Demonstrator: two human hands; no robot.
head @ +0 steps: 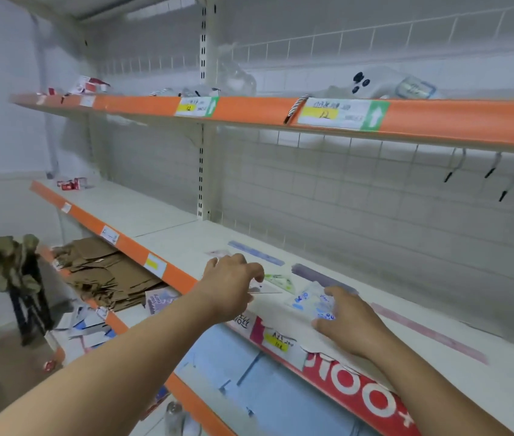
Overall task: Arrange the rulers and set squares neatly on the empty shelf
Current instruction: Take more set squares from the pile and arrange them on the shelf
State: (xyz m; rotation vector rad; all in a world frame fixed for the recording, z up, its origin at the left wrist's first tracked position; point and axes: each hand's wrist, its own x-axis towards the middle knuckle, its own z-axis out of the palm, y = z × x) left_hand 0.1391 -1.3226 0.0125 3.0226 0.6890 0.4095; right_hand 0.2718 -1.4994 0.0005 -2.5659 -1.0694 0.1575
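The likeliest slip was the clear square (265,290) sliding out of the left hand (232,286), which seemed to pinch it by one thin edge with fingers curled, low over the shelf (167,228). Slick plastic held so lightly could drop or skate toward the orange front lip. The right hand (345,320) lay with fingers spread and fairly flat on the blue-printed squares (307,298) near the front edge, gripping nothing, and a push from it could shove those pieces off the lip or under one another. Blur made it hard to tell how many pieces lay there. The see-through pieces were nearly lost against the pale shelf, so one might be overlooked or knocked. A green square (281,281) lay just beyond the clear one, between the hands. Behind, a blue ruler (255,253) and a purple ruler (318,276) lay flat, slanting roughly in line, apart end to end. A pink ruler (429,333) lay to the right, well apart from them. All looked thin, flat and light.
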